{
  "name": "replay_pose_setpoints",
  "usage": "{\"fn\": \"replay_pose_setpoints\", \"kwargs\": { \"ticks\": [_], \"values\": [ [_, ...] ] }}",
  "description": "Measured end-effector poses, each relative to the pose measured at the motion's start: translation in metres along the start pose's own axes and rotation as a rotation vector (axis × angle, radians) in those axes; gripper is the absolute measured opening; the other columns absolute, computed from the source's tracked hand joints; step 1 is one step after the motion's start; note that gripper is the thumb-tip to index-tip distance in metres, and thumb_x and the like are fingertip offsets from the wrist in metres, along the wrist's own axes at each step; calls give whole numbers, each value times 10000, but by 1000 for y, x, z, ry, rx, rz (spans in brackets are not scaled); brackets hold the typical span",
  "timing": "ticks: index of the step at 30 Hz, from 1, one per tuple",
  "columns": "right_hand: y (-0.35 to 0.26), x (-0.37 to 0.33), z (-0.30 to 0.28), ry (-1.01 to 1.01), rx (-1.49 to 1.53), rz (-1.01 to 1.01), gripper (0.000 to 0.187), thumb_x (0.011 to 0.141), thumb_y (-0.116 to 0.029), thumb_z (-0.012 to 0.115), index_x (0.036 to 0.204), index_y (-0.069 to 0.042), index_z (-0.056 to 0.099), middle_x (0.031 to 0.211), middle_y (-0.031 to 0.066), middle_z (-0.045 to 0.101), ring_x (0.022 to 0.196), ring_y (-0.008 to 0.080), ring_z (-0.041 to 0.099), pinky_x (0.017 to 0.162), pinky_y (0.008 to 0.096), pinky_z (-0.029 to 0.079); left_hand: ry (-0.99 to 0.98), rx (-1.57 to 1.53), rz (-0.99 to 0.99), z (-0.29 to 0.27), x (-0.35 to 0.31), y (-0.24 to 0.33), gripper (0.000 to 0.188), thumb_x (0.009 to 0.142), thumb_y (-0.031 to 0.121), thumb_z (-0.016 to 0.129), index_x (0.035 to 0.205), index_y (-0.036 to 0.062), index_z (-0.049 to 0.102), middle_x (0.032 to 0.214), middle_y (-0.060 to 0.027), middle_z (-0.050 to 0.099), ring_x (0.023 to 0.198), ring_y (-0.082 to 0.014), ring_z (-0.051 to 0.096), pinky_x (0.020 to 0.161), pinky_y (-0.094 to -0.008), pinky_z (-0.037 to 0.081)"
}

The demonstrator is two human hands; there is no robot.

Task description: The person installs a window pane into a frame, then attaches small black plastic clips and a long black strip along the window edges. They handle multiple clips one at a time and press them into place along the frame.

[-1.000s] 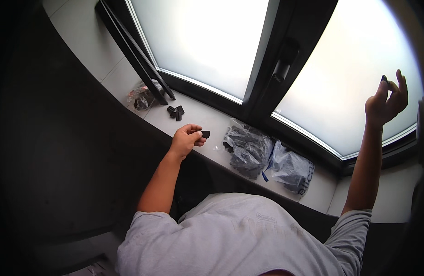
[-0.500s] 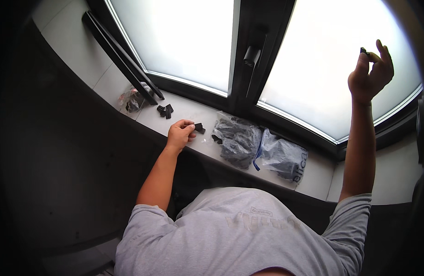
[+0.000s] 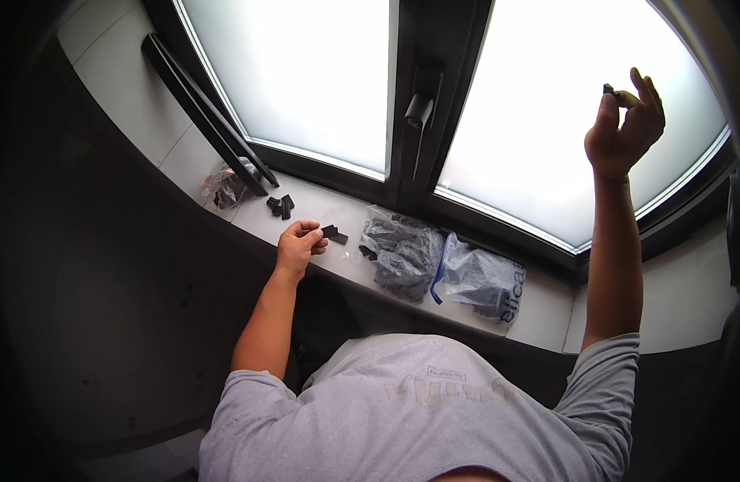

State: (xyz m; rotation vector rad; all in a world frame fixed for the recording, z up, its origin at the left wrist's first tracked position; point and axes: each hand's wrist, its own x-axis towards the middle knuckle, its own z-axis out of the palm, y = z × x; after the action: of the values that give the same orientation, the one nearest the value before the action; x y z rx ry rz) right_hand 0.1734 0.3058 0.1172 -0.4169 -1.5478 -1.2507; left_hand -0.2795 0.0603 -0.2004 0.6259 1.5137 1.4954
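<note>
Over the sill, my left hand (image 3: 299,245) pinches flat black pieces (image 3: 333,234) between thumb and fingertips; how many is hard to tell. My right hand (image 3: 628,124) is raised in front of the bright right window pane, gripping a small black piece (image 3: 608,90) between thumb and index finger, other fingers stretched upward. To the left of my left hand, a small pile of black pieces (image 3: 281,206) lies on the sill. On its right lies a clear plastic bag (image 3: 402,253) full of dark pieces, with a second clear bag (image 3: 484,277) beside it.
Two long black strips (image 3: 197,104) lean along the window frame at the left, over a small clear bag (image 3: 225,185). A black window handle (image 3: 419,112) sticks out from the middle frame. The pale tiled sill (image 3: 546,309) runs along beneath the frosted panes.
The whole view has shifted slightly, so the window and sill sit a little further left. Both hands keep their grips, and the right hand stays raised before the pane.
</note>
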Motion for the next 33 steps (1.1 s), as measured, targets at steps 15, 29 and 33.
{"fn": "replay_pose_setpoints", "kwargs": {
  "ticks": [15,29,33],
  "values": [
    [4,1,1,9,6,-2,265,982,-287,602,831,-70,602,1207,156,719,1245,326,612,1090,460,408,-96,116,-25,6,-5,8,246,930,26,697,1167,-25,655,940,-73,692,743,-143,688,644,-276,564],
    [3,-1,5,41,28,-11,224,963,-266,613,829,-87,593,1194,139,725,1241,317,615,1091,451,406,32,-11,75,-13,13,-6,205,952,49,702,1151,15,666,950,-49,689,775,-135,680,666,-262,554],
    [3,0,2,49,45,-9,221,961,-264,619,837,-82,593,1191,141,725,1246,323,613,1094,459,406,73,-51,158,-26,20,-3,232,950,32,684,1177,-1,646,961,-51,676,774,-138,675,664,-265,556]
  ]
}}
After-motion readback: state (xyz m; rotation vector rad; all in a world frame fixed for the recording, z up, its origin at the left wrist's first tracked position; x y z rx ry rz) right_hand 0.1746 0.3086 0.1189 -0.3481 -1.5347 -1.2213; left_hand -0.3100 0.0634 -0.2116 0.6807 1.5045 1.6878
